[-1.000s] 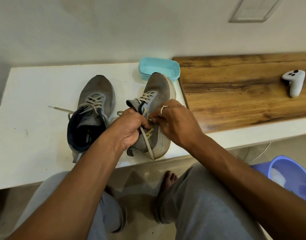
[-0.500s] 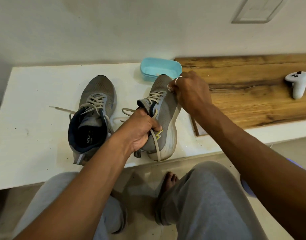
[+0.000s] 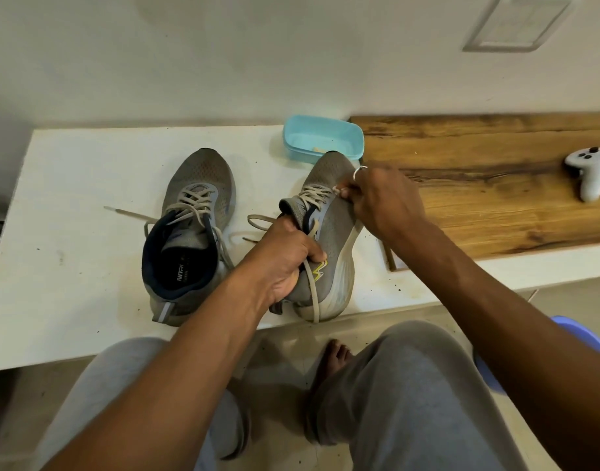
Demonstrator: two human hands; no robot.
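Observation:
Two grey running shoes stand on a white table (image 3: pixel 71 266). The left shoe (image 3: pixel 193 212) lies flat with its laces loose. The right shoe (image 3: pixel 329 239) is tipped onto its side. My left hand (image 3: pixel 285 260) grips this shoe at the collar and heel, with a loose lace end hanging under the fingers. My right hand (image 3: pixel 380 198) pinches the lace (image 3: pixel 317 195) near the lower eyelets, toward the toe.
A light blue plastic tub (image 3: pixel 322 137) stands just behind the right shoe. A wooden board (image 3: pixel 478 185) covers the table's right side, with a white game controller (image 3: pixel 589 171) on it. A purple bucket (image 3: pixel 577 338) sits on the floor at my right knee.
My right hand has moved from the shoe's upper eyelets by my left hand forward to the laces near the toe. The shoe has tipped further onto its side. My left hand keeps its grip.

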